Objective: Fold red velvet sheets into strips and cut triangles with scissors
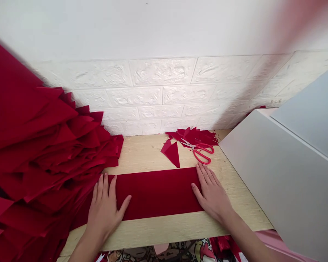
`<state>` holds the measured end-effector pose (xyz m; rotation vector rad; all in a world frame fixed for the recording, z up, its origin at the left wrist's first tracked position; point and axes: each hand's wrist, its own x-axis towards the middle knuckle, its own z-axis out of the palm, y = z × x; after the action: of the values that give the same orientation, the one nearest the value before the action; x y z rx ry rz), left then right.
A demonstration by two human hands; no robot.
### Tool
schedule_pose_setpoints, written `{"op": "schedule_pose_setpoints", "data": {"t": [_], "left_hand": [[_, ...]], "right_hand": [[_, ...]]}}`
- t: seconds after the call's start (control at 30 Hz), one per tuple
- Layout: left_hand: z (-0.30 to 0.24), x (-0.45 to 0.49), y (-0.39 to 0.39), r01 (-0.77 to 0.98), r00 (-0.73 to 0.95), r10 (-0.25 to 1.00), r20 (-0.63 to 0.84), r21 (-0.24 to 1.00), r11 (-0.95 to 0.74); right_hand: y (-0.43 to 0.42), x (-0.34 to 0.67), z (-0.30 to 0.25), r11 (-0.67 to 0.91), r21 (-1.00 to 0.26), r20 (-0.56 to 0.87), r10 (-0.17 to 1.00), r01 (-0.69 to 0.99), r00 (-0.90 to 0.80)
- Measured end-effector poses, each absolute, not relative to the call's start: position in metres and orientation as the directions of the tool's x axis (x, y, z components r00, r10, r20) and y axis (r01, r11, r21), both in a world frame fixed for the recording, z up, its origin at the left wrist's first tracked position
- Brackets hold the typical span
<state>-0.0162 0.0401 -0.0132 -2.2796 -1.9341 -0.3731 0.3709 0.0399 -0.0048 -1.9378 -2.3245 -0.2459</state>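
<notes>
A long strip of dark red fabric (158,194) lies flat across the wooden table (164,229). My left hand (105,203) rests palm down on its left part, fingers stretched out and thumb apart. On the strip's right end lies my right hand (210,191), also flat with its fingers extended. Just beyond the right fingertips is a pair of scissors (203,151) with red handles, its blades slightly apart and pointing left. Neither hand grips anything. Part of the strip's left end merges with the heaped red cloth.
A large heap of layered red fabric pieces (43,145) fills the left side. Small red scraps (191,136) lie near the white brick-patterned wall (164,76). A white box-like panel (251,160) stands along the right edge. A blurred reddish shape crosses the upper right.
</notes>
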Motion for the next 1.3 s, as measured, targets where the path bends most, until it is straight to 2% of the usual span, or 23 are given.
{"op": "schedule_pose_setpoints", "data": {"t": [0.13,0.57,0.73,0.87,1.0,1.3], "left_hand": [[-0.021,-0.029,0.041,0.98,0.161,0.962,0.219,0.081,-0.183],[-0.023,-0.031,0.041,0.984,0.153,0.961,0.23,0.057,-0.17],[-0.017,-0.041,0.041,0.961,0.272,0.935,0.225,-0.015,-0.276],[-0.013,-0.043,0.042,0.962,0.274,0.937,0.215,-0.053,-0.269],[-0.012,-0.041,0.041,0.965,0.262,0.945,0.195,-0.046,-0.258],[-0.009,-0.044,0.042,0.959,0.28,0.946,0.163,-0.011,-0.282]], "right_hand": [[0.039,0.369,-0.004,0.145,0.048,0.185,0.971,0.988,-0.151],[0.039,0.369,-0.004,0.102,0.04,0.195,0.975,0.994,-0.108],[0.04,0.371,-0.007,0.084,0.035,0.199,0.976,0.996,-0.089],[0.041,0.375,-0.006,0.133,0.054,0.192,0.971,0.99,-0.141],[0.041,0.377,-0.003,0.155,0.054,0.179,0.97,0.986,-0.162],[0.04,0.378,-0.002,0.096,0.0,0.148,0.985,0.995,-0.095]]}}
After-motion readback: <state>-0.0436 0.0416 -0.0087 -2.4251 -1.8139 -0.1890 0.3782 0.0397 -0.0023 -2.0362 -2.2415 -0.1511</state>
